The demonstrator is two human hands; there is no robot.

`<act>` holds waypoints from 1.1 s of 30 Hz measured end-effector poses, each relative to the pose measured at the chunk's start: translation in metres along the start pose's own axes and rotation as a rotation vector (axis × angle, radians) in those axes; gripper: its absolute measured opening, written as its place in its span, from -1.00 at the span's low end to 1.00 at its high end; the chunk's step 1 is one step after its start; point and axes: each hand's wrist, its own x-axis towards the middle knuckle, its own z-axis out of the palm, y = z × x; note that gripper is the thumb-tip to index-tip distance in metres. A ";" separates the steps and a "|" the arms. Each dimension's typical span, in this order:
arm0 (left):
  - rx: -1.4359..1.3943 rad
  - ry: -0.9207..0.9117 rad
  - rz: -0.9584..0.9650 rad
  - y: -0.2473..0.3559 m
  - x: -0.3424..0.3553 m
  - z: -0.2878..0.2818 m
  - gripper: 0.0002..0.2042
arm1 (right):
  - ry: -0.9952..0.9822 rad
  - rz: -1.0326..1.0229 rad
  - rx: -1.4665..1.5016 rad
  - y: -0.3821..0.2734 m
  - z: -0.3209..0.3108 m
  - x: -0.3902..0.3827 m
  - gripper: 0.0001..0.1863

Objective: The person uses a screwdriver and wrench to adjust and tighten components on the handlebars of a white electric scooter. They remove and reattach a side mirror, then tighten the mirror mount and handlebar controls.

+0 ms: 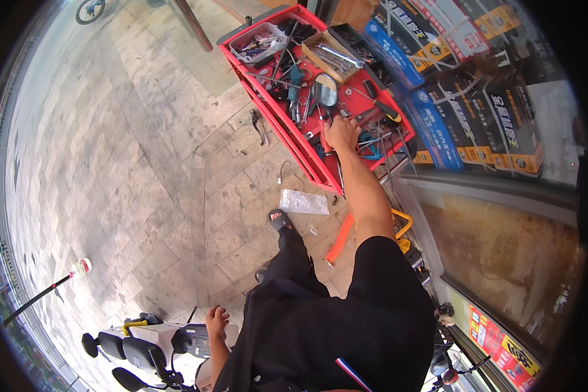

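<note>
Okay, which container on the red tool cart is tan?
The open box with silver wrenches, between the white bin and black tray; the others aren't tan.

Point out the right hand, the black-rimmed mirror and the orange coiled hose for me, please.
Right hand (342,134): head view, on the back of the hand.
Black-rimmed mirror (325,91): head view, on its reflective face.
Orange coiled hose (340,240): head view, midway along its coils.

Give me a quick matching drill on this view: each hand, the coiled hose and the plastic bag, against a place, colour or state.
1. right hand
2. left hand
3. coiled hose
4. plastic bag

A. clear
B. away from the tray, nothing visibly held
C. orange
D. reaching in over the red tool tray

Pairs: 1-D, 2-B, 3-C, 4-A
</note>
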 end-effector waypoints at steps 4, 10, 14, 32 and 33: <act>-0.027 0.018 -0.041 -0.030 -0.007 -0.006 -0.64 | -0.033 0.070 -0.015 -0.009 0.000 0.002 -0.60; -0.086 0.113 -0.093 -0.064 -0.031 -0.007 -0.66 | 0.238 -0.001 0.205 -0.024 -0.006 -0.018 -0.75; -0.062 0.104 -0.034 -0.064 -0.041 0.005 -0.66 | 0.451 -0.289 0.588 -0.047 -0.046 -0.056 -0.82; -0.551 0.444 0.380 -0.337 -0.179 0.014 -0.59 | -2.204 -1.024 1.558 -0.216 -0.166 -0.636 -0.71; -0.627 0.472 0.319 -0.375 -0.191 0.020 -0.59 | -2.192 -1.103 1.491 -0.215 -0.174 -0.669 -0.73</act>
